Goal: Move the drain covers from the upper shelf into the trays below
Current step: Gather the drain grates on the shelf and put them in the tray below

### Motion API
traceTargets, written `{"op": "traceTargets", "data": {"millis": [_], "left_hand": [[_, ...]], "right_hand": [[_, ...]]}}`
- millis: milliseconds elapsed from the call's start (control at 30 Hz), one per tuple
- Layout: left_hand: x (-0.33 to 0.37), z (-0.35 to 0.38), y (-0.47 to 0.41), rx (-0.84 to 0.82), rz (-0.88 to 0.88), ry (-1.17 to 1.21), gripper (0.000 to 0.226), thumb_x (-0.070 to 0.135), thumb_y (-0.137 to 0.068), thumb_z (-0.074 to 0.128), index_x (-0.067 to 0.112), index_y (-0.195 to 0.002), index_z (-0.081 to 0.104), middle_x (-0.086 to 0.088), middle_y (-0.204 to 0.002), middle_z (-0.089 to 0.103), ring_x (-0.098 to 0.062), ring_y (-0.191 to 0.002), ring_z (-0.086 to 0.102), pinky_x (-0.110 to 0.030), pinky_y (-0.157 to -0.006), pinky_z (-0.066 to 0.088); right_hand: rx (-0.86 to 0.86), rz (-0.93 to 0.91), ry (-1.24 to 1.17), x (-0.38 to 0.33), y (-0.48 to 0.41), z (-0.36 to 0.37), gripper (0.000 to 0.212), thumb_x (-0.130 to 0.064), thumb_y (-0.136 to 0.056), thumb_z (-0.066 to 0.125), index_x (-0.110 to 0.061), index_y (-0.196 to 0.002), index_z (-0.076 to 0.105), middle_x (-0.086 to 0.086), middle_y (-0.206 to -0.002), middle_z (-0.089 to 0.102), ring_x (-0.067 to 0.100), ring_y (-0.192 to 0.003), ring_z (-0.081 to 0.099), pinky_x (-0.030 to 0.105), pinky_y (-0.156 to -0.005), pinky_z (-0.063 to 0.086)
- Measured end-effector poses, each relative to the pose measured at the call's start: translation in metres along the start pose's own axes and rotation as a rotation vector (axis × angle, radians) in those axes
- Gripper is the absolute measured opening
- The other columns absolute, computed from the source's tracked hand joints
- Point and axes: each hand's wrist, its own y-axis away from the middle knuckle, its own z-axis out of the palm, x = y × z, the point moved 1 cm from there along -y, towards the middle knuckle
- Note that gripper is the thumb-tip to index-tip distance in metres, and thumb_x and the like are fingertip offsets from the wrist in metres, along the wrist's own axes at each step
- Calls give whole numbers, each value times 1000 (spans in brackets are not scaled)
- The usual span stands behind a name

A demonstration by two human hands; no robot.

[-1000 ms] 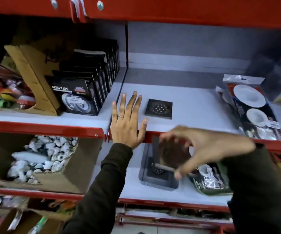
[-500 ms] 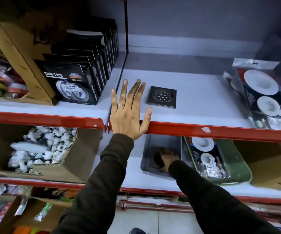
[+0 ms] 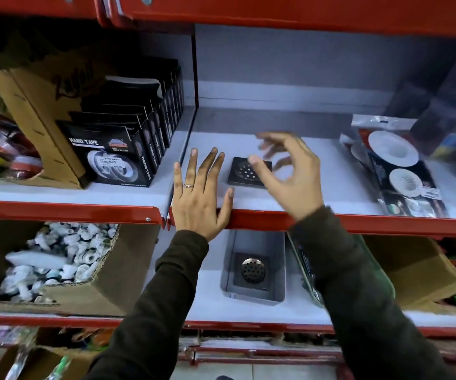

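Your right hand, which half a second ago was down in the grey tray on the lower shelf, is now back up over the upper shelf, its fingers released and spread, grasping nothing, just above the last drain cover lying flat there. A second drain cover now rests inside the tray, so that transfer appears complete. Your left hand lies flat, fingers extended, on the shelf's red front edge beside the cover. Judged from this, one more pick-and-drop remains; packaged strainers sit well apart at right.
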Motion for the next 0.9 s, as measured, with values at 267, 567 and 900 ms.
{"op": "traceTargets", "data": {"millis": [267, 567, 900], "left_hand": [[0, -5, -2, -51, -8, 4, 69, 52, -96, 22, 19, -156, 29, 0, -163, 32, -26, -154, 21, -46, -126, -6], [1, -2, -1, 12, -5, 40, 60, 39, -98, 24, 18, -154, 33, 2, -161, 36, -26, -154, 21, -51, -127, 4], [0, 5, 0, 53, -12, 35, 60, 40, -98, 23, 18, -154, 32, 4, -161, 34, -26, -154, 22, -48, -126, -2]], "right_hand": [[-985, 541, 428, 63, -65, 16, 88, -46, -61, 90, -12, -133, 52, 2, -134, 60, 27, -127, 55, 33, -107, 41], [-883, 454, 365, 1, -47, -36, 91, -51, -41, 88, -29, -123, 55, -10, -111, 59, 11, -101, 61, 29, -89, 52], [-1501, 607, 424, -4, 85, -3, 82, -59, -36, 86, -27, -107, 63, -4, -99, 69, 16, -85, 72, 40, -79, 63]]}}
